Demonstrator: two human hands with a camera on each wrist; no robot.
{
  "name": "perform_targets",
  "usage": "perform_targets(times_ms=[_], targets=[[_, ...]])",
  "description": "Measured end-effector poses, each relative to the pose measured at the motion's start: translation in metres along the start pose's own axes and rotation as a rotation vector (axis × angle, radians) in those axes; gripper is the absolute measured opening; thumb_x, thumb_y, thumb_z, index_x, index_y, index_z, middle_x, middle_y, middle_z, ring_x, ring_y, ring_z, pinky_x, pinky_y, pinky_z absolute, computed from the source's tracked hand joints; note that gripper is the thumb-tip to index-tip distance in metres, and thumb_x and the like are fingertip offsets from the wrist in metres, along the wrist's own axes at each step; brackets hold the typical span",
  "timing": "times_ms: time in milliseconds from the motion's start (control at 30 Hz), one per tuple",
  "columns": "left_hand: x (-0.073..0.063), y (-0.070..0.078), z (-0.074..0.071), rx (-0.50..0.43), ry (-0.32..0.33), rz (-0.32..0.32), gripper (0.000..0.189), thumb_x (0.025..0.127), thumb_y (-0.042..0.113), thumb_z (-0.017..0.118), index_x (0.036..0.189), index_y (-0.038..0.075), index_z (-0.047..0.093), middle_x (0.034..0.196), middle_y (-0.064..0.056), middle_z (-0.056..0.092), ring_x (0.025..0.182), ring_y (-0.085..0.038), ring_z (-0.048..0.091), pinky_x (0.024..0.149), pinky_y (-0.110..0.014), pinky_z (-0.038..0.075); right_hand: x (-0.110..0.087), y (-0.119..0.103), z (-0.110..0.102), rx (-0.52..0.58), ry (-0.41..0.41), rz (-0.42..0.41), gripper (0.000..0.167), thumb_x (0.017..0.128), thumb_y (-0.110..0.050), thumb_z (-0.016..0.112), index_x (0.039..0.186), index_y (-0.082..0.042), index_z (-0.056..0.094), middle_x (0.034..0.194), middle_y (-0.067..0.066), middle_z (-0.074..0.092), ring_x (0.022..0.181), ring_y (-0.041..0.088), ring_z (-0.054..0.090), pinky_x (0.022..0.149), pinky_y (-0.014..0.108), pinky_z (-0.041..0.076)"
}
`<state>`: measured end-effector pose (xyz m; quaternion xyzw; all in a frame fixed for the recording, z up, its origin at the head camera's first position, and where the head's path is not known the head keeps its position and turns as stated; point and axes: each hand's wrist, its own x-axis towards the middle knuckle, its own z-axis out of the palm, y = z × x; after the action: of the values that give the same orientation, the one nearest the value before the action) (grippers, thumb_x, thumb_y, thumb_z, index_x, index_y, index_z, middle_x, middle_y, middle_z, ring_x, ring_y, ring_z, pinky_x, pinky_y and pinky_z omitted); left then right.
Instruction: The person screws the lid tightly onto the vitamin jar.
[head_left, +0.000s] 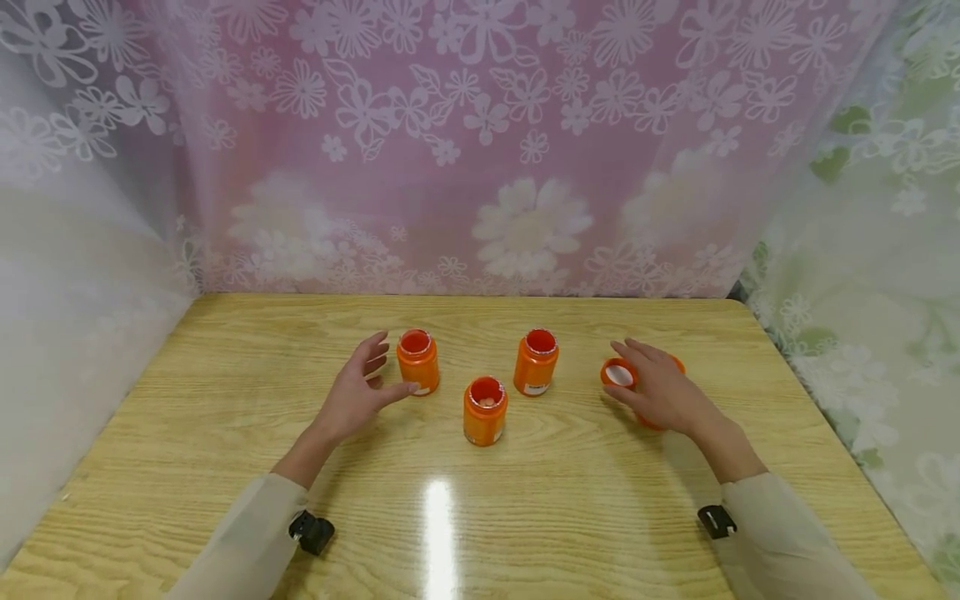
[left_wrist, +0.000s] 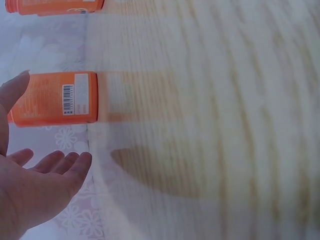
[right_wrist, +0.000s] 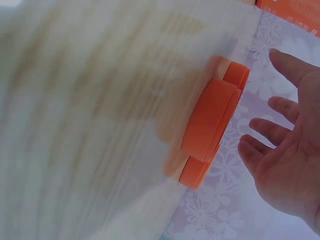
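Three uncapped orange bottles stand upright on the table: a left bottle [head_left: 418,371], a front bottle [head_left: 483,423] with pale pieces visible inside, and a right bottle [head_left: 535,373]. Beside the left bottle is my left hand [head_left: 357,397], fingers apart and thumb near the bottle's lower side; in the left wrist view a gap shows between the fingers and that bottle [left_wrist: 47,100]. Above several orange caps [right_wrist: 212,119] hovers my right hand [head_left: 662,388], its fingers extended and holding nothing. One cap [head_left: 619,375] shows its white inside; the hand partly hides the others in the head view.
The wood-grain table [head_left: 225,400] ends at a pink flowered curtain [head_left: 420,192] behind. A pale flowered cloth [head_left: 847,317] hangs along the right side, and a whitish one [head_left: 82,275] along the left. Light glares off the table's front middle.
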<state>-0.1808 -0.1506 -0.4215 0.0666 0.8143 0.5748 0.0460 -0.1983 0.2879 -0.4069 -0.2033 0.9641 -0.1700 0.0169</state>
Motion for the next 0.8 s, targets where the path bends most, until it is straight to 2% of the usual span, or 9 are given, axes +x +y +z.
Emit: perform_targets(times_ms=[233,500,800], targets=[[0.004,-0.001,0.005,-0.008,0.002,-0.022,0.095,0.079,0.028,0.080,0.151,0.008,0.022,0.149,-0.016,0.031,0.133,-0.036,0.033,0.106,-0.049,0.032,0.004,-0.003,0.003,0.031,-0.002,0.013,0.069,0.087,-0.031,0.071,0.142,-0.001,0.041,0.142,0.028,0.037,0.127,0.048,0.032,0.098,0.064,0.031],[0.007,0.003,0.010,0.009,0.017,-0.054,0.095,0.077,0.032,0.081,0.150,0.009,0.024,0.147,-0.015,0.035,0.133,-0.033,0.034,0.106,-0.047,0.032,0.007,-0.003,0.006,0.027,-0.018,0.020,0.069,0.088,-0.030,0.070,0.143,-0.002,0.041,0.142,0.027,0.037,0.128,0.048,0.031,0.100,0.064,0.028],[0.013,0.000,0.015,0.008,0.008,-0.039,0.088,0.079,0.029,0.080,0.148,0.011,0.028,0.144,-0.012,0.040,0.131,-0.030,0.038,0.107,-0.046,0.031,0.011,0.001,0.010,0.025,-0.025,-0.002,0.065,0.089,-0.027,0.069,0.141,0.000,0.042,0.141,0.028,0.038,0.127,0.048,0.033,0.100,0.062,0.030]])
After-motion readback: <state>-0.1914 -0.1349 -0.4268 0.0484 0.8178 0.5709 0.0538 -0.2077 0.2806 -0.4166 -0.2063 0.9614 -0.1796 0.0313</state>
